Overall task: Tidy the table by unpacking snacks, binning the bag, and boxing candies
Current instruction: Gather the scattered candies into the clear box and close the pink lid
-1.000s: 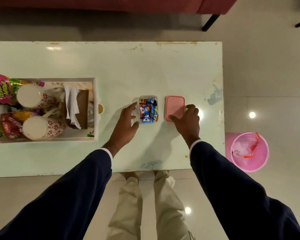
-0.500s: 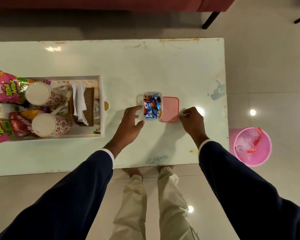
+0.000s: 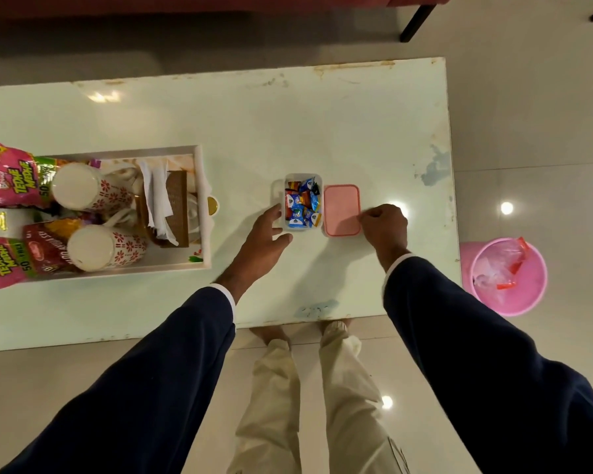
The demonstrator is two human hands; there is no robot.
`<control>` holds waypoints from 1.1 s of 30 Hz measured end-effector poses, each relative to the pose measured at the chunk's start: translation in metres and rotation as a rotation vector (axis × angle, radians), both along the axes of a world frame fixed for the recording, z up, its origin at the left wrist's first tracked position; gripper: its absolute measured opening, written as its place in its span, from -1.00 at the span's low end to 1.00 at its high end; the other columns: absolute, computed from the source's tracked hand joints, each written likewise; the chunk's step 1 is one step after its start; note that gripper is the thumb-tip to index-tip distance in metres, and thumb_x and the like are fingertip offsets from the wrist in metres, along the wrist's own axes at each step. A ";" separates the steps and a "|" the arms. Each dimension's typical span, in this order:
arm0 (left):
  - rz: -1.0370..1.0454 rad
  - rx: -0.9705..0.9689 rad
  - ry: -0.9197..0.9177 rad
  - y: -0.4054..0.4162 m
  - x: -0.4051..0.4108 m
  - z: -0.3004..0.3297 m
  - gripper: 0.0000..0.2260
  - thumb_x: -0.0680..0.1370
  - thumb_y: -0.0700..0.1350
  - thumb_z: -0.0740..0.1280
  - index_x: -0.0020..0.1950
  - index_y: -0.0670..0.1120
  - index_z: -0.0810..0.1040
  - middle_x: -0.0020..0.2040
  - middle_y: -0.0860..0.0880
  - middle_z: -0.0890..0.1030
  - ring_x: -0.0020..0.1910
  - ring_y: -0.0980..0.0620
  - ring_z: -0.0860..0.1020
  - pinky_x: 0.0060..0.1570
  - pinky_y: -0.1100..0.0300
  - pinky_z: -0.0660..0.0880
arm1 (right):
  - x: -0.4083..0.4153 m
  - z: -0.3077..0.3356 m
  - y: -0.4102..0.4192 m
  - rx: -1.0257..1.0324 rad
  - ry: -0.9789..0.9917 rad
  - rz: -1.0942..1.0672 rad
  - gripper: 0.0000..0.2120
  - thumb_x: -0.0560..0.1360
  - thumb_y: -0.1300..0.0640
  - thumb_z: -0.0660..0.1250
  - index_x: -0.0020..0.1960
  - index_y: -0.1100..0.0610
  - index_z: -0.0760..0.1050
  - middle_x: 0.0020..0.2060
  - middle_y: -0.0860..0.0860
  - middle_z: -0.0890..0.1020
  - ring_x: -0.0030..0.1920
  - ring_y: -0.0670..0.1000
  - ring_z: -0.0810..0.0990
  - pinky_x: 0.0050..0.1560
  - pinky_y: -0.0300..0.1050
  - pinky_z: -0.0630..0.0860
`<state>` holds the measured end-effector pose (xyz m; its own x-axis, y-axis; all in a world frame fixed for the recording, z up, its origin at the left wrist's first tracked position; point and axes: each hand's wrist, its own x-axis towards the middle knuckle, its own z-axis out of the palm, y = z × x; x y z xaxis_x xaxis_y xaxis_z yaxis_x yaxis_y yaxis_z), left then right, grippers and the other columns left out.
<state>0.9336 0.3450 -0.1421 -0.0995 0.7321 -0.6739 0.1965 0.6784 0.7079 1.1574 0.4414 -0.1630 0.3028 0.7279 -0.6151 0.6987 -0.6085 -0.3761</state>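
Steadying the clear candy box [image 3: 302,201] with your open left hand [image 3: 266,234], pinch the pink lid [image 3: 342,210] your curled right hand [image 3: 384,224] touches, then seat it squarely.

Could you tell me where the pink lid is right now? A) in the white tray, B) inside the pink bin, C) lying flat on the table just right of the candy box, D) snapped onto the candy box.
C: the pink lid lies flat on the table beside the open candy box, right hand at its edge.
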 end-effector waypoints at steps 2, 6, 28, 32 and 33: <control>-0.008 0.023 0.052 0.000 -0.001 0.002 -0.45 0.63 -0.24 0.31 0.58 0.02 0.25 0.52 0.02 0.33 0.29 0.14 0.44 -0.05 0.50 0.35 | 0.007 0.005 0.000 0.008 -0.075 0.066 -0.92 0.48 0.10 0.25 -0.13 0.08 0.50 -0.25 -0.02 0.57 -0.23 0.08 0.54 -0.22 -0.19 0.39; 0.003 0.079 0.111 0.001 -0.001 0.005 -0.48 0.63 -0.23 0.31 0.56 0.01 0.29 0.49 0.00 0.33 0.27 0.15 0.45 0.00 0.47 0.37 | 0.023 0.010 -0.003 0.068 -0.022 0.111 -0.96 0.49 0.13 0.28 -0.10 0.09 0.45 -0.28 -0.09 0.52 -0.32 -0.12 0.46 -0.41 -0.25 0.29; 0.190 0.120 -0.021 0.040 -0.002 0.039 -0.95 0.70 -0.12 0.22 0.06 0.02 0.42 -0.01 0.08 0.56 -0.02 0.04 0.53 -0.03 0.11 0.44 | -0.064 0.097 -0.031 0.346 0.449 0.193 -0.65 0.46 0.22 0.45 0.18 -0.03 0.50 0.07 -0.04 0.58 -0.04 -0.09 0.60 -0.13 -0.26 0.56; 0.003 0.138 -0.012 0.049 -0.007 0.035 -0.92 0.65 -0.08 0.33 0.11 0.03 0.46 -0.01 0.14 0.58 -0.06 0.16 0.55 -0.13 0.23 0.43 | -0.053 0.081 -0.008 -0.002 0.592 0.129 -0.69 0.51 0.15 0.48 0.22 0.14 0.52 0.00 0.20 0.66 -0.10 0.08 0.68 -0.02 0.09 0.69; -0.011 0.148 0.012 0.052 -0.006 0.034 -0.87 0.62 -0.08 0.36 0.14 0.02 0.47 -0.02 0.14 0.59 -0.06 0.15 0.56 -0.15 0.24 0.43 | -0.052 0.078 -0.003 -0.033 0.617 0.131 -0.74 0.51 0.18 0.47 0.17 0.17 0.54 -0.04 0.24 0.66 -0.14 0.11 0.68 -0.09 0.13 0.70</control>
<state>0.9279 0.3966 -0.1082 -0.0983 0.8244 -0.5574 0.2124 0.5646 0.7976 1.1054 0.4381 -0.0847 -0.2057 0.7126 -0.6707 0.4286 -0.5505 -0.7164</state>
